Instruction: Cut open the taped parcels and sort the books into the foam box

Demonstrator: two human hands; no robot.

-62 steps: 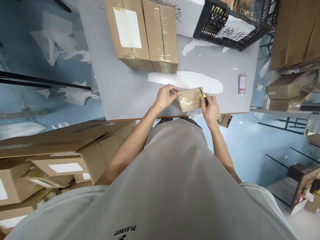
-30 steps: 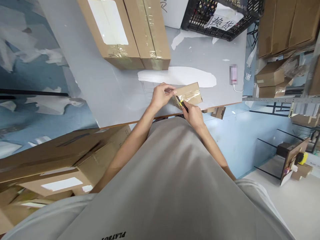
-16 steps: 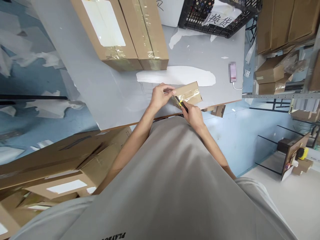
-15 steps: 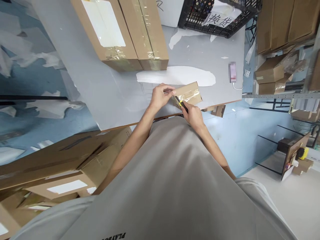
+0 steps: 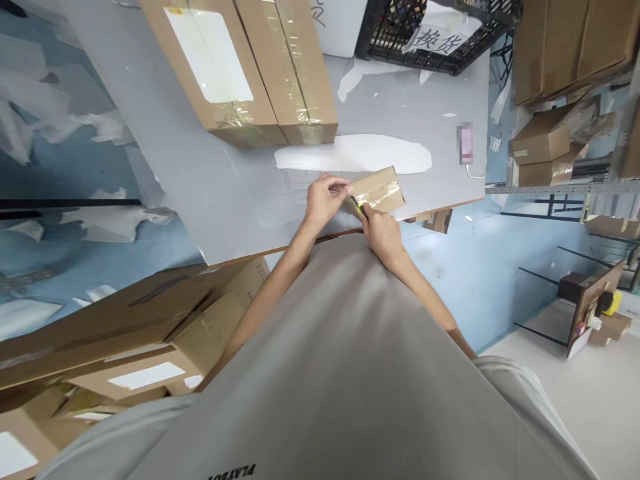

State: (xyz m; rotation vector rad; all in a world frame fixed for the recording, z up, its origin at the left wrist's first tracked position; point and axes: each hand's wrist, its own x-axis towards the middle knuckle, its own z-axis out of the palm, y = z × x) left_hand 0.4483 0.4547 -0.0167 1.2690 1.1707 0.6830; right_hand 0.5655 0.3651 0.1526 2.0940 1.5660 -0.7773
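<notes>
A small brown cardboard box (image 5: 383, 187) with shiny clear tape lies near the front edge of the grey table (image 5: 240, 200). My right hand (image 5: 384, 233) is closed around a black and yellow cutter (image 5: 359, 207), whose tip is at the left end of the box. At that same end, my left hand (image 5: 323, 200) has its thumb and fingers pinched together; what they grip is too small to make out. A long white paper strip (image 5: 355, 154) lies flat just beyond the box.
Two large taped cartons (image 5: 295, 73) stand at the back left of the table, beside a black crate (image 5: 390, 40) with a paper sign. A phone-like object (image 5: 465, 143) with a cable lies right. Open cartons (image 5: 200, 333) stand at lower left; a shelf with boxes (image 5: 543, 140) is right.
My right hand has shifted slightly left and down, covering more of the cutter's handle. The left hand stays by the end of the box. The whole view has shifted a little.
</notes>
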